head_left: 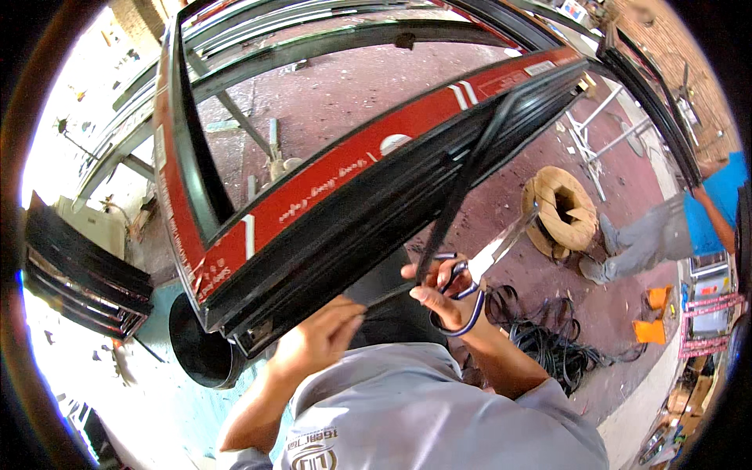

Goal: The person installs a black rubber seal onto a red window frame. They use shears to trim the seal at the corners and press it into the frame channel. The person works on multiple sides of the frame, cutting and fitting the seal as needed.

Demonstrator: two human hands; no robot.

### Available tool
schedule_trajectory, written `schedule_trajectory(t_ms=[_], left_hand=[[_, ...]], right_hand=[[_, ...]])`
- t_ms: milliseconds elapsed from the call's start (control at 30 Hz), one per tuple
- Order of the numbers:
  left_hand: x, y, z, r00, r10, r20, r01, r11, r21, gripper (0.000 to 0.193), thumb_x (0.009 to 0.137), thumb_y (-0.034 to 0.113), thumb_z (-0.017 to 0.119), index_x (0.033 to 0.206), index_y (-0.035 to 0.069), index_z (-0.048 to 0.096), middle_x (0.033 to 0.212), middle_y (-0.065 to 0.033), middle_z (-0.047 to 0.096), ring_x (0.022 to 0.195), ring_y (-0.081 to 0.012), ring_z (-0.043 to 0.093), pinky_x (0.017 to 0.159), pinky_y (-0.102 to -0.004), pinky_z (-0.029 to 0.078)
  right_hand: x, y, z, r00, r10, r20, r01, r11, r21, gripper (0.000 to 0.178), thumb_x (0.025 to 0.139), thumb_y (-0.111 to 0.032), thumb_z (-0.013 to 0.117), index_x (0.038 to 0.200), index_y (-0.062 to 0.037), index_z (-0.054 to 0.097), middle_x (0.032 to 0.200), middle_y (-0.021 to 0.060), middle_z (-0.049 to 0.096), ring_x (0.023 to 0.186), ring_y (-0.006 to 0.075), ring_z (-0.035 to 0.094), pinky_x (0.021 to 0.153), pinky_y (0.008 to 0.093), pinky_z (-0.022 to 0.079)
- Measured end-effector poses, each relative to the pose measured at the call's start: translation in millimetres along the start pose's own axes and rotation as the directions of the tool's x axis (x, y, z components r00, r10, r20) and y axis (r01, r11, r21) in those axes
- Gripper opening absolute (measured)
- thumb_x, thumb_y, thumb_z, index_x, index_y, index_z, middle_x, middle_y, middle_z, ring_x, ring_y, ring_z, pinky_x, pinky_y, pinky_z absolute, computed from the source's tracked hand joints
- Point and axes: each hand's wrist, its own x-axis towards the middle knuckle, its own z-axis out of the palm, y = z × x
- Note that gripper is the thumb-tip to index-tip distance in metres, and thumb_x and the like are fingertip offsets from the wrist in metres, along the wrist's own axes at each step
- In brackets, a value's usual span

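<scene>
In front of me is a large black window or door frame, tilted, with red protective film along its face. A long flat black rubber strip hangs from the frame's right part down to my hands. My right hand holds scissors by their dark blue handles, blades pointing up and right. The strip also passes by that hand's thumb and fingers. My left hand is closed on the strip's lower stretch, close to the frame's near corner.
A tangled heap of black strip lies on the floor at right, near a wooden spool. A co-worker in blue stands at far right. A black bin sits below the frame's left corner; stacked black profiles lie at left.
</scene>
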Motion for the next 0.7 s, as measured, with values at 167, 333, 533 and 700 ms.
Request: schedule_trajectory(t_ms=[167, 333, 533, 700], left_hand=[[47.2, 46.1, 10.5, 0.81, 0.585, -0.044, -0.584, 0.811, 0.04, 0.028, 0.075, 0.006, 0.078, 0.103, 0.005, 0.073, 0.107, -0.0082, 0.071, 0.103, -0.0274, 0.069, 0.085, -0.0407, 0.059], [84.7, 97.1, 23.1, 0.786, 0.616, 0.051, -0.602, 0.744, 0.291, 0.032, 0.081, 0.016, 0.075, 0.111, 0.003, 0.072, 0.108, -0.0076, 0.071, 0.107, -0.025, 0.067, 0.112, -0.0489, 0.041], [121.5, 112.7, 32.7, 0.778, 0.587, 0.224, -0.627, 0.752, 0.207, 0.038, 0.08, 0.023, 0.077, 0.113, 0.006, 0.069, 0.096, -0.0069, 0.069, 0.096, -0.0237, 0.067, 0.111, -0.049, 0.038], [138.6, 138.1, 31.4, 0.855, 0.487, 0.181, -0.481, 0.873, -0.078, 0.025, 0.082, 0.012, 0.078, 0.101, 0.001, 0.067, 0.09, -0.0126, 0.068, 0.084, -0.0329, 0.067, 0.084, -0.043, 0.054]], right_hand=[[-17.9, 14.6, -4.9, 0.999, 0.046, 0.028, -0.047, 0.996, 0.07, 0.038, 0.082, 0.013, 0.077, 0.087, -0.007, 0.046, 0.093, 0.0127, 0.066, 0.091, 0.0206, 0.069, 0.082, 0.0335, 0.056], [-47.3, 6.0, -47.3, 0.992, -0.075, 0.101, 0.099, 0.96, -0.262, 0.018, 0.086, -0.013, 0.076, 0.089, -0.0099, 0.059, 0.095, 0.0094, 0.069, 0.088, 0.0256, 0.067, 0.081, 0.0413, 0.053], [-44.3, -87.1, -49.7, 0.977, -0.207, 0.058, 0.199, 0.973, 0.12, 0.035, 0.082, 0.006, 0.073, 0.077, -0.0096, 0.043, 0.081, 0.0196, 0.064, 0.078, 0.0278, 0.067, 0.065, 0.0399, 0.054], [-23.8, -117.9, -39.9, 0.861, -0.503, -0.073, 0.503, 0.864, -0.013, 0.034, 0.085, -0.003, 0.078, 0.08, -0.0108, 0.045, 0.072, 0.0123, 0.062, 0.066, 0.025, 0.058, 0.061, 0.0372, 0.045]])
